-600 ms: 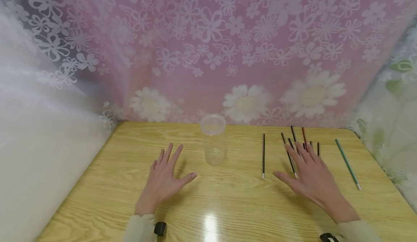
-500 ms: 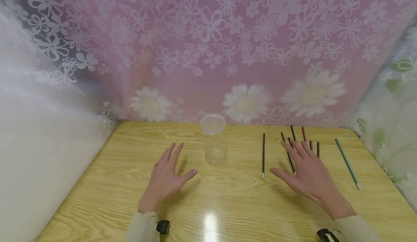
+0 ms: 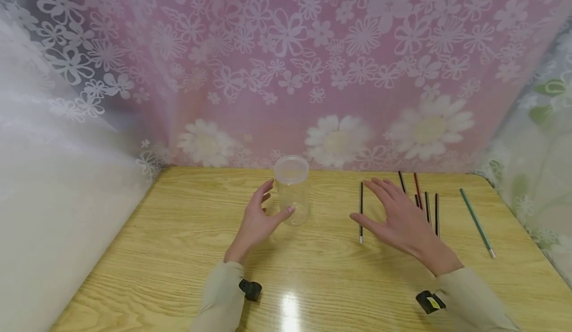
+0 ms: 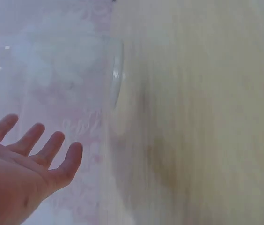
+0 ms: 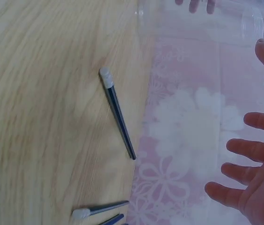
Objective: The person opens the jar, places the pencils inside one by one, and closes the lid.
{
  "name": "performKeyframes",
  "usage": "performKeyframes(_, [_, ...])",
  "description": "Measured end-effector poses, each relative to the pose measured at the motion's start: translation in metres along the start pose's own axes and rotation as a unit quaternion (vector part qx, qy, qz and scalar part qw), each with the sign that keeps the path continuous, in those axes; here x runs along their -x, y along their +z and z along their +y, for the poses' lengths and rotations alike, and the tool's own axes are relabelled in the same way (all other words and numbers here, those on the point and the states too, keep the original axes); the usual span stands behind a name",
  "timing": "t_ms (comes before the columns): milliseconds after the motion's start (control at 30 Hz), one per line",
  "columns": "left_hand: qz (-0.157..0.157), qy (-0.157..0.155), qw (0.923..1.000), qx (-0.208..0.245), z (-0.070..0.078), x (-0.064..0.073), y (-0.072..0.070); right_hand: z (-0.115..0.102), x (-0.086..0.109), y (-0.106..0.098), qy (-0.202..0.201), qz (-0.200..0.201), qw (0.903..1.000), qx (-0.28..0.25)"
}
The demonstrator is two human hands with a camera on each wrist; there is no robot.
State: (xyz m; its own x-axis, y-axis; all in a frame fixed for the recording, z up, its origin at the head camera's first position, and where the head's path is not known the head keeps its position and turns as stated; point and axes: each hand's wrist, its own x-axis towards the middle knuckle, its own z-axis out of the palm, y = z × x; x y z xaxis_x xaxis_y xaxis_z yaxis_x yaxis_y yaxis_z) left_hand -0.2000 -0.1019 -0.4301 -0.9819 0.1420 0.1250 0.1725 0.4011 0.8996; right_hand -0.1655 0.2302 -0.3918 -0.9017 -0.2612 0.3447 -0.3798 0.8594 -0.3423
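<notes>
A clear plastic jar (image 3: 292, 193) stands upright near the back of the table, left of the pencils. My left hand (image 3: 256, 225) is at its left side, thumb in front of it and fingers bent a little; the left wrist view shows the hand's fingers (image 4: 69, 164) spread, apparently short of gripping the jar. My right hand (image 3: 399, 218) hovers with fingers extended, between a lone black pencil (image 3: 361, 208) and the pencil group. It holds nothing and hides some of the pencils. In the right wrist view, the black pencil (image 5: 118, 115) lies with its white eraser end nearer.
Several dark pencils (image 3: 437, 215) and a red pencil (image 3: 417, 188) lie right of my right hand. A green pencil (image 3: 477, 223) lies further right. The wooden table (image 3: 313, 272) ends at a pink flowered curtain (image 3: 268, 99) behind.
My left hand has moved right and forward from the bare table to the jar's side. My right hand has shifted left, away from the pencil group. Jar and pencils have stayed put.
</notes>
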Motion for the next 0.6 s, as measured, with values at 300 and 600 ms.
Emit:
performKeyframes(300, [-0.002, -0.015, 0.9990, 0.041, 0.005, -0.028, 0.022, -0.014, -0.015, 0.002, -0.006, 0.003, 0.9998, -0.019])
performKeyframes(600, [-0.027, 0.003, 0.9958, 0.088, 0.000, -0.040, 0.033, -0.025, -0.025, 0.008, -0.008, 0.004, 0.9992, -0.038])
